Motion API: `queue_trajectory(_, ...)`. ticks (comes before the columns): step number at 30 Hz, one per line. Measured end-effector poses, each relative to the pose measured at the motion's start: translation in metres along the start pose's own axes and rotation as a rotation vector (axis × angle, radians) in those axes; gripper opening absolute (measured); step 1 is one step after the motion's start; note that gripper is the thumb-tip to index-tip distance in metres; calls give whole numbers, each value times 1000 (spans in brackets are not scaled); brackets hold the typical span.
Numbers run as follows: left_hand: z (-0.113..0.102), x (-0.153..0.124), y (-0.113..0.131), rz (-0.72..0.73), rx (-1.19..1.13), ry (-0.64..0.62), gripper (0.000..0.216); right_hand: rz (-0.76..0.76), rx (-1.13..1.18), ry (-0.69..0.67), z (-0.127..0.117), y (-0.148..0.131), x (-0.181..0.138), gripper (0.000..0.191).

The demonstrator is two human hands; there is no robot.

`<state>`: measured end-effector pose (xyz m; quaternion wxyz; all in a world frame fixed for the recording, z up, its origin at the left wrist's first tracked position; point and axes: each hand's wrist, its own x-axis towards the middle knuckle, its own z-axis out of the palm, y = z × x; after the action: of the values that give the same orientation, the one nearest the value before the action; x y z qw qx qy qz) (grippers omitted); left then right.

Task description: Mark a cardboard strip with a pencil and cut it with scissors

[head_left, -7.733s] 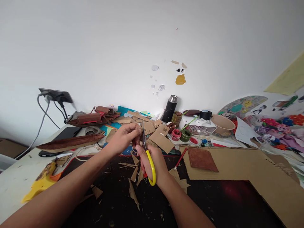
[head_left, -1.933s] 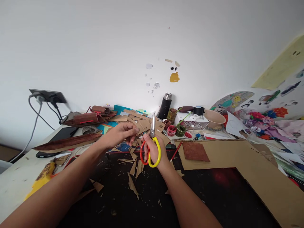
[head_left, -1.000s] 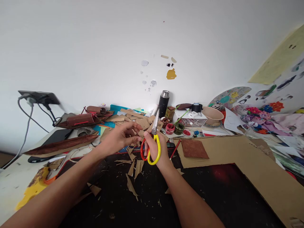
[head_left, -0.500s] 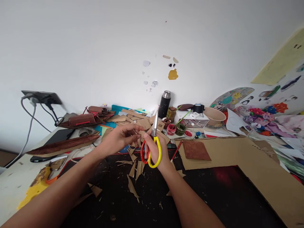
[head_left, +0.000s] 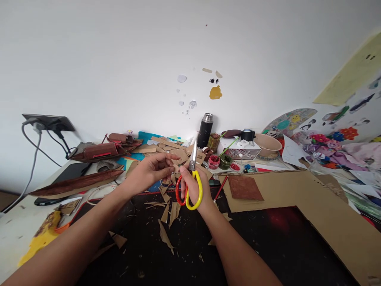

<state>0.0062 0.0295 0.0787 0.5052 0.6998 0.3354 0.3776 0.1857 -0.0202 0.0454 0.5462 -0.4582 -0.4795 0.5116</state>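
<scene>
My right hand [head_left: 193, 186] grips scissors [head_left: 190, 180] with one red and one yellow loop, blades closed and pointing up. My left hand [head_left: 151, 171] is just to their left, its fingertips pinching a small round piece of brown cardboard [head_left: 176, 168] beside the blades. Both hands hover above the dark desk mat [head_left: 184, 254], over a scatter of cardboard offcuts [head_left: 169, 212].
A large L-shaped cardboard sheet [head_left: 300, 194] with a brown painted square [head_left: 244, 187] lies at right. Behind stand a black flask [head_left: 205, 130], paint pots [head_left: 222, 161], a tan bowl [head_left: 268, 145] and a cardboard heap [head_left: 166, 149]. A phone [head_left: 64, 178] and cables lie at left.
The scissors have turned so both loops show and the blades point upright. My left hand has kept turning the small cardboard piece in its fingertips. The view has shifted slightly.
</scene>
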Motion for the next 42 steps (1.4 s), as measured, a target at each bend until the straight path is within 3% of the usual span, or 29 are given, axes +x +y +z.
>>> queue_trajectory(9,4,-2,2,-3,-55,-53,39,5,-38,-6,-2,-3,-1,45)
queue_trajectory(15,1,-3,1,-22,-212,-68,40,7,80,-35,-1,-3,-1,42)
queue_trajectory(20,3,-2,2,-98,-229,-125,47,-13,36,34,1,-1,0,40)
queue_trajectory(24,5,0,2,-164,-180,-174,39,-46,16,68,1,-2,0,38)
queue_trajectory(30,4,3,1,-168,-144,-80,38,-36,-22,68,2,-1,-1,42)
queue_trajectory(35,4,3,-1,-108,-138,-14,36,40,-10,-46,8,3,-3,45)
queue_trajectory(42,-3,5,5,-51,-226,211,42,23,-26,-106,9,-1,-7,61)
